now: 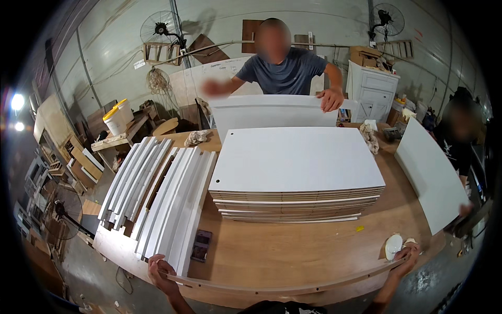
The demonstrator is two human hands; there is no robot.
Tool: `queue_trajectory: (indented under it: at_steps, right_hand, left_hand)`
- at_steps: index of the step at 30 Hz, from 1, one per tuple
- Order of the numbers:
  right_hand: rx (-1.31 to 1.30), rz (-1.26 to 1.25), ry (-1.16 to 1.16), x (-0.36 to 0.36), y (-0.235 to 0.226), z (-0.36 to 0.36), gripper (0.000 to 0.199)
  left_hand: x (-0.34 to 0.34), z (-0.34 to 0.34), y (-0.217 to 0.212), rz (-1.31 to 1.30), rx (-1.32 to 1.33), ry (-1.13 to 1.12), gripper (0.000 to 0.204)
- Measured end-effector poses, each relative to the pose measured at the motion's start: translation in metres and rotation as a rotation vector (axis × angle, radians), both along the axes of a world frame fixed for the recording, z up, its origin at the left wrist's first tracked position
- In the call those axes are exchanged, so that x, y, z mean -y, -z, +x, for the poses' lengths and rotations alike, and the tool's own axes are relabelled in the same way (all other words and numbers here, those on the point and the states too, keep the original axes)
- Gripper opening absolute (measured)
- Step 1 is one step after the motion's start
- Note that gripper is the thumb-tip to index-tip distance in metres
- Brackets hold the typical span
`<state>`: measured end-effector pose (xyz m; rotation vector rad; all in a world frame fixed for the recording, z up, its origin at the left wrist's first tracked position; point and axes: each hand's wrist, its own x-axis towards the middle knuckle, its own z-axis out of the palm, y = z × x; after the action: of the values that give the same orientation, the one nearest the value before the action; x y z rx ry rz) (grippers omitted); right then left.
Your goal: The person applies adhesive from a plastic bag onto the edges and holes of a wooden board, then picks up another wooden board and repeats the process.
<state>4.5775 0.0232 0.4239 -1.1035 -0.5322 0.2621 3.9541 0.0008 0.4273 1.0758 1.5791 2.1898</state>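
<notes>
Along the near edge of the table, I hold a long, narrow board (293,290) with small dark holes spaced along it. My left hand (161,272) is closed around its left end, beside the ends of several white trim strips (178,209). Its right end is in my right hand (408,257), whose fingers are curled round it next to a small white round object (393,246). In front of me lies a stack of white panels (298,159); the top one has two dark holes at its left side.
Across the table (293,238), a co-worker holds a white panel (277,111) upright. Another person at the right touches a large white panel (431,178). A dark rectangular phone-like object (201,246) lies by the strips; white buckets (115,119) stand at the back left.
</notes>
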Motion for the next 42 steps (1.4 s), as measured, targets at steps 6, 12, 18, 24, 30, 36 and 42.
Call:
queue_trajectory:
  at_steps: [6, 12, 18, 24, 30, 36, 42]
  right_hand:
    - [-0.082, -0.109, 0.109, -0.011, -0.013, -0.006, 0.027]
    - [-0.040, -0.145, 0.238, -0.011, -0.056, -0.018, 0.022]
    - [-0.059, -0.169, 0.089, -0.023, -0.036, -0.013, 0.026]
    - [0.156, -0.187, -0.007, -0.028, 0.000, -0.002, 0.027]
    - [0.118, -0.088, -0.075, -0.029, 0.006, 0.013, 0.027]
    - [0.168, -0.064, -0.160, -0.033, 0.013, 0.025, 0.024]
    - [0.117, -0.091, -0.097, -0.033, 0.009, 0.018, 0.025]
  left_hand:
    - [-0.009, -0.008, 0.006, -0.127, -0.092, -0.150, 0.035]
    - [0.001, 0.009, -0.054, 0.040, 0.207, -0.229, 0.031]
    - [-0.018, -0.013, 0.003, -0.002, 0.077, -0.071, 0.032]
    - [-0.016, -0.009, 0.001, -0.029, 0.069, 0.020, 0.037]
    - [-0.020, 0.001, -0.014, -0.083, 0.088, 0.029, 0.037]
    - [-0.025, 0.002, -0.020, -0.037, 0.103, 0.077, 0.037]
    - [-0.026, -0.001, -0.014, -0.034, 0.096, 0.111, 0.037]
